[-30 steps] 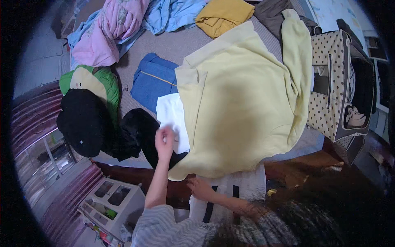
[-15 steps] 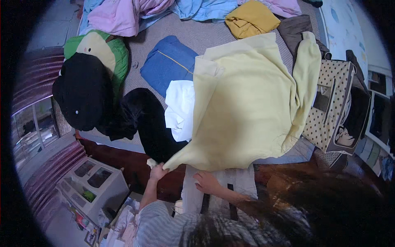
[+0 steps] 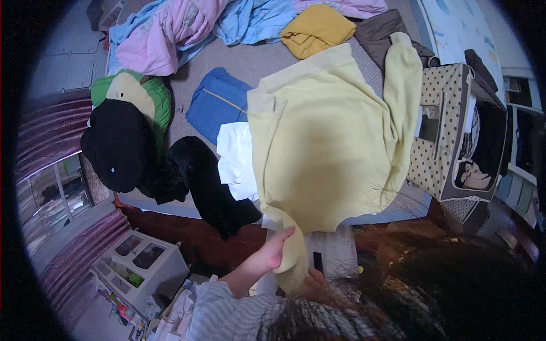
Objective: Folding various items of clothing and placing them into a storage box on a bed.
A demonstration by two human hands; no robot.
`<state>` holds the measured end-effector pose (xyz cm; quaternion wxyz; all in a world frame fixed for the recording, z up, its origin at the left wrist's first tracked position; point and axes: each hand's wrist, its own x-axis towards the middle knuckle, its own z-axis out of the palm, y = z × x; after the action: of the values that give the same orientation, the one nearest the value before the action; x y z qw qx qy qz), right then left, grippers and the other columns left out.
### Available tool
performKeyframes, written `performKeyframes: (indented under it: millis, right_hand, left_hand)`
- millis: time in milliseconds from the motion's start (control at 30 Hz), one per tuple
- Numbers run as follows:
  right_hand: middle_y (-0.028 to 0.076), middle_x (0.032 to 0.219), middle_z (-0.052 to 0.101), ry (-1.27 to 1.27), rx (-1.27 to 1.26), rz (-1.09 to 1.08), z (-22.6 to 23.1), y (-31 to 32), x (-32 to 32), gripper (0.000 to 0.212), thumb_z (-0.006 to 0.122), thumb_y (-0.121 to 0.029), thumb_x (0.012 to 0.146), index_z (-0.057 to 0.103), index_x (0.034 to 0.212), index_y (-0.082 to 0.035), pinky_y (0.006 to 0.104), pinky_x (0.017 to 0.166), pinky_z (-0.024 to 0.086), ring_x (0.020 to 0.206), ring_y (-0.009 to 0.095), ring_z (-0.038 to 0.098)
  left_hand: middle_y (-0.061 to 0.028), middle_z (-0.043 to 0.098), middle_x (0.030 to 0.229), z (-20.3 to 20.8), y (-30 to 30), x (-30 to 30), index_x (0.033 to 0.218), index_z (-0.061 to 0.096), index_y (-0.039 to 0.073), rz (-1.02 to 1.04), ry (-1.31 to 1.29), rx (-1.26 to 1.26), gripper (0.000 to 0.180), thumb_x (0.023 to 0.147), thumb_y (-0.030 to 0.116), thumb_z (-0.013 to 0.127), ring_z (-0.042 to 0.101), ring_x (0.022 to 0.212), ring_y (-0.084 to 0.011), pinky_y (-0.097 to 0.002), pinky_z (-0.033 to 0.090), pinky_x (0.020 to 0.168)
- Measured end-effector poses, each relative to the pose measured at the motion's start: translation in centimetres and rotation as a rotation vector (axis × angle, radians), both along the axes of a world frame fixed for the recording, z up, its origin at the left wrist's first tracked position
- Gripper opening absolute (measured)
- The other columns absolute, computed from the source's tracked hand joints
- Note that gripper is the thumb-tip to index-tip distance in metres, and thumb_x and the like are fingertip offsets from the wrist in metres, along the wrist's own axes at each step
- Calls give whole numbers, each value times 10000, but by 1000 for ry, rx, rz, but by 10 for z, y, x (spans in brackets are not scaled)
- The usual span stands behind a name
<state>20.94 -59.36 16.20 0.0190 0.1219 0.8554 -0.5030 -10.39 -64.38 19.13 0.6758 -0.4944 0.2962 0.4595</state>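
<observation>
A pale yellow sweatshirt [image 3: 330,142] lies spread across the grey bed [image 3: 250,59], its lower corner hanging over the near edge. My left hand [image 3: 272,253] grips that hanging corner from the left. My right hand [image 3: 314,277] is mostly hidden behind the same bunched fabric and my hair, only its fingers showing, closed on the cloth. A white garment [image 3: 236,156] lies partly under the sweatshirt's left side.
A black garment [image 3: 205,182], a folded blue top [image 3: 219,105], a green and yellow plush [image 3: 136,96], pink [image 3: 162,34], light blue [image 3: 250,20] and mustard [image 3: 318,28] clothes lie on the bed. A dotted fabric box [image 3: 449,136] stands at the right. A white shelf unit [image 3: 142,261] stands lower left.
My left hand came off the white garment and moved down to the sweatshirt's hanging corner. The corner is now bunched and pulled down over the bed's edge between both hands.
</observation>
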Motion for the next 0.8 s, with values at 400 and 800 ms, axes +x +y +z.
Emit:
performKeyframes:
  millis: [400,800]
  right_hand:
    - [86,1198,485,-172,-1075,-1195,-103,161,-74,402,561,-255,863,454,1196,-56,396,948,373,1074,264,484]
    - [47,1175,487,-135,-1509,-1594,-159,98,-69,422,547,-285,867,407,1220,-101,362,908,382,1102,203,453]
  left_hand:
    - [-31,599,906,-80,117,-85,1070,556,88,-1013,1058,244,277,849,250,514,571,867,-166,-315,480,726]
    - [-53,528,1104,-131,184,-260,1041,584,156,-2616,1937,166,499,584,322,698,418,1132,-267,-502,301,956]
